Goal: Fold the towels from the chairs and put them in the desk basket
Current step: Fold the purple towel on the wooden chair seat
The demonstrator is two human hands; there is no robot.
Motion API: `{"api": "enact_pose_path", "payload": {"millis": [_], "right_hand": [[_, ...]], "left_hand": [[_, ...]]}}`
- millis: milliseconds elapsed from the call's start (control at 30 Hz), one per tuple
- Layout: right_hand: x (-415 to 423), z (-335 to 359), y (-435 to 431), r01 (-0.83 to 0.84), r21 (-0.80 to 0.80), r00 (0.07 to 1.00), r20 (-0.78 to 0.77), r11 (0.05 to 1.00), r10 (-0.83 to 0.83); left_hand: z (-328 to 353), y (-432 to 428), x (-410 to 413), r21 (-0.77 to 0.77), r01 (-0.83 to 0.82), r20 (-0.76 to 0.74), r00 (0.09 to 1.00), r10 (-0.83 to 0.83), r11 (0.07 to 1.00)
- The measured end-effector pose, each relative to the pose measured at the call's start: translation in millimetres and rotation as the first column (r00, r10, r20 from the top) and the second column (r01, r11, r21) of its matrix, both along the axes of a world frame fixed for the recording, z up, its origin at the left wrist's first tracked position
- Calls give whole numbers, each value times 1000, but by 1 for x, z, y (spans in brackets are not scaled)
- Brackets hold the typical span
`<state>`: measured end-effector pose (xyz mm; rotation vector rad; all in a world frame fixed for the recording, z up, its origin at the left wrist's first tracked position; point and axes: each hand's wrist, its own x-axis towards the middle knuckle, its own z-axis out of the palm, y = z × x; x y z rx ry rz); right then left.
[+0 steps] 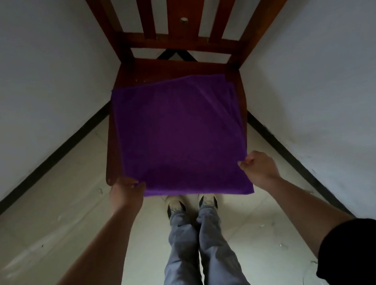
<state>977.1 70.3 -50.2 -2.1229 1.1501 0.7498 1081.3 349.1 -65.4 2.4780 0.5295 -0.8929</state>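
A purple towel is spread across the seat of a wooden chair, with its near edge drawn off the front of the seat. Its near left corner is pinched by the left hand, and its near right edge is gripped by the right hand, fingers curled shut on the cloth.

The main risk is judged to be a loose corner: the near right corner hangs free below the right hand, so a crooked fold could be produced if the edges are not matched. The far edge could also be dragged over the seat and snagged at the chair's back posts if the cloth is lifted too low. Should either pinch slip, the towel could be dropped onto the dusty floor.

The towel appears soft, napped and limp, roughly square, possibly already doubled at its far right edge, though this cannot be confirmed in the dim light. The chair is hard, dark reddish wood with flat vertical slats. The floor is pale, smooth tile. No basket is seen.
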Motion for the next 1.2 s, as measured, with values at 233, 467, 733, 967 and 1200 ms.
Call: {"api": "enact_pose_path", "payload": {"millis": [233, 467, 733, 967, 1200], "right_hand": [[87, -11, -26, -39, 50, 980, 199, 998, 28], [148, -44, -53, -28, -108, 931, 358, 994, 66], [182, -78, -66, 17, -176, 923, 382, 984, 53], [198, -85, -68, 140, -79, 938, 329, 987, -107], [194, -73, -66, 44, -152, 909, 416, 987, 24]], "left_hand": [[-9, -57, 75, -100, 201, 150, 971, -185, 975], [-44, -69, 141, -96, 29, 385, 923, 10, 995], [-72, -59, 177, -146, -227, 411, 872, 268, 963], [-58, -63, 184, -213, -231, 362, 884, 296, 950], [-53, -67, 193, -163, -177, 221, 952, 211, 971]]}}
